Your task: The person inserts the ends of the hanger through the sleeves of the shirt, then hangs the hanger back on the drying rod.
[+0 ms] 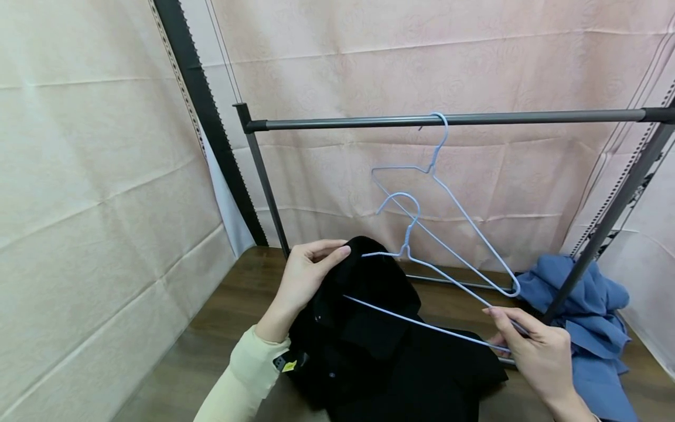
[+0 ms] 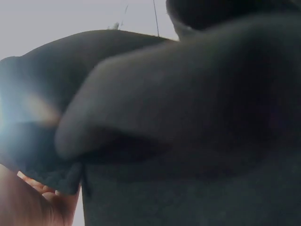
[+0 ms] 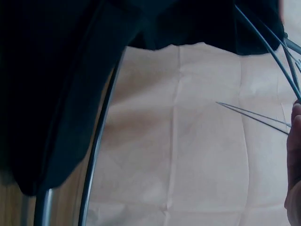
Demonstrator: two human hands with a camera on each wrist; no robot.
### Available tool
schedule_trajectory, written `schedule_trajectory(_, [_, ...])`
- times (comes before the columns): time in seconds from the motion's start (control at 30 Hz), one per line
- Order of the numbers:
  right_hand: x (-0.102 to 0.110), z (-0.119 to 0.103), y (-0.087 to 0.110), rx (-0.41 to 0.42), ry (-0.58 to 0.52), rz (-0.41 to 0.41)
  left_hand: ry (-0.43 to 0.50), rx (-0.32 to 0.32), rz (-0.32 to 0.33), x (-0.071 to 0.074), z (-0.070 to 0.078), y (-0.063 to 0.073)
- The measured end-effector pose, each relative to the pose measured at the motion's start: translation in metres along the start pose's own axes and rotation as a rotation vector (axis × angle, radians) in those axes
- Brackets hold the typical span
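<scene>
My left hand (image 1: 308,274) pinches the upper edge of a black garment (image 1: 432,375) between thumb and fingers. The dark cloth fills most of the left wrist view, with part of that hand (image 2: 35,200) at lower left. A light blue hanger (image 1: 408,233) is held at its right corner by my right hand (image 1: 540,349). The hanger's left end reaches into the garment's opening, where its tip is hidden; the hook stays outside, pointing up. In the right wrist view, the right hand (image 3: 294,150) shows at the edge, beside the hanger bars (image 3: 270,44).
A second light blue hanger (image 1: 445,133) hangs from the dark rail (image 1: 343,123) behind the garment. Blue cloth (image 1: 596,319) lies bunched by the rack's right post (image 1: 596,234). Pale curtains (image 1: 105,234) stand around the wooden table (image 1: 221,319).
</scene>
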State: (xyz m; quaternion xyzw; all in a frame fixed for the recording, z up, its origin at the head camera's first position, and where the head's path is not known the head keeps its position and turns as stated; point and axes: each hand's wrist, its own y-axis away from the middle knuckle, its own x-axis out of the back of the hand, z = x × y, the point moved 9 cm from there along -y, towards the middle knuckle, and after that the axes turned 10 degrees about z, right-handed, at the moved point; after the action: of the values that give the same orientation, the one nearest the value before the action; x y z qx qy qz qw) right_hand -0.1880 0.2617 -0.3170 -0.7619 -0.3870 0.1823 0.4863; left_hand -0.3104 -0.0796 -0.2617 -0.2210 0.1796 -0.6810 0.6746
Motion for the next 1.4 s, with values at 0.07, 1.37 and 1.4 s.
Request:
schedule_trajectory(0.07, [-0.006, -0.001, 0.002, 0.007, -0.010, 0.005, 0.007, -0.003, 0.005, -0.006, 0.004, 0.002])
schedule_trajectory(1.37, [-0.024, 0.001, 0.007, -0.095, -0.187, 0.193, -0.051, -0.477, 0.308, 0.054, 0.068, 0.001])
schedule_trajectory(1.4, [-0.023, 0.002, 0.006, -0.094, -0.186, 0.196, -0.083, -0.460, 0.336, 0.063, 0.065, -0.005])
